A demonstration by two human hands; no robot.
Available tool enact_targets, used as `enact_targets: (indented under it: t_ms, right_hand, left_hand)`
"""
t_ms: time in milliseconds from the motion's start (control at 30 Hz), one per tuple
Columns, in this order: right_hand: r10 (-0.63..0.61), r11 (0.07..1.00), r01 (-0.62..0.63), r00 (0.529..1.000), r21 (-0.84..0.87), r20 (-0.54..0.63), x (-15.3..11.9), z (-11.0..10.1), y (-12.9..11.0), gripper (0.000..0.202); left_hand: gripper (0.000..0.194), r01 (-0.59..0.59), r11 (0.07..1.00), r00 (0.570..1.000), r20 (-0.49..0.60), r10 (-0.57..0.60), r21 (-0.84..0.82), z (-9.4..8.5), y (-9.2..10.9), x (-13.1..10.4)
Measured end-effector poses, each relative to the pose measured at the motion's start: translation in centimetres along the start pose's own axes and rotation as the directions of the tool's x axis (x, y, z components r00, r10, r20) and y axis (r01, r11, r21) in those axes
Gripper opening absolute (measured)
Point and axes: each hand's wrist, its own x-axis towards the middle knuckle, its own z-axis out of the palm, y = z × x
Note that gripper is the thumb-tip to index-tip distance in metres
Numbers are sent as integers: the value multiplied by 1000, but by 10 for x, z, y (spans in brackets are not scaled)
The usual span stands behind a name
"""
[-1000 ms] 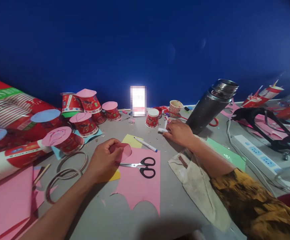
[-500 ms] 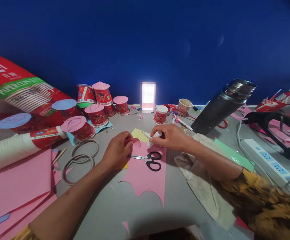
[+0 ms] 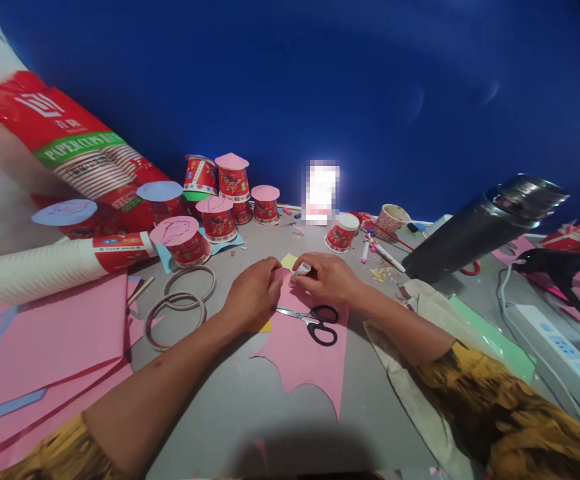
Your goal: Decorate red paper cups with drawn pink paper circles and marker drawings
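My left hand [image 3: 256, 290] is closed on the edge of a small curled pink paper piece [image 3: 285, 277]. My right hand [image 3: 327, 277] grips a white tube-like object [image 3: 301, 271], its tip against or just over that piece. Scissors [image 3: 315, 320] with black handles lie below my hands on a pink paper sheet [image 3: 310, 360] with scalloped cut edges. Bits of yellow paper [image 3: 290, 261] show behind and under my hands.
Red paper cups topped with pink and blue discs [image 3: 183, 240] stand at the left, near tape rings [image 3: 175, 310] and stacked white cups [image 3: 45, 270]. Right of centre are a red cup [image 3: 341, 233], markers [image 3: 385, 255], a dark flask [image 3: 475, 230], a cloth [image 3: 410, 373] and a power strip [image 3: 565, 347].
The view has shifted, so objects sit farther right. My right hand has moved closer to my left, bringing the white object to the pink piece.
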Motion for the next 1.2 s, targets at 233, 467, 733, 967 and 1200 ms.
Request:
enact_targets:
  t_ms: [233, 467, 733, 967, 1200]
  right_hand:
    - [49, 998, -48, 999, -27, 17, 1, 2, 2, 12]
    - [96, 994, -94, 995, -48, 38, 0, -2, 1, 17]
    - [120, 993, -119, 992, -15, 42, -1, -2, 2, 20]
    - [175, 968, -150, 978, 203, -112, 3, -22, 6, 13]
    - [22, 1000, -22, 1000, 17, -8, 12, -24, -15, 11]
  left_hand:
    - [9, 10, 999, 1000, -16, -11, -37, 3, -4, 2]
    - [13, -92, 996, 995, 29, 92, 0, -3, -9, 4]
    - [27, -428, 897, 862, 347, 369, 110, -28, -22, 8]
    - [34, -472, 840, 861, 343, 375, 268, -24, -18, 5]
    - [37, -430, 840, 881, 359, 309, 332, -25, -12, 2]
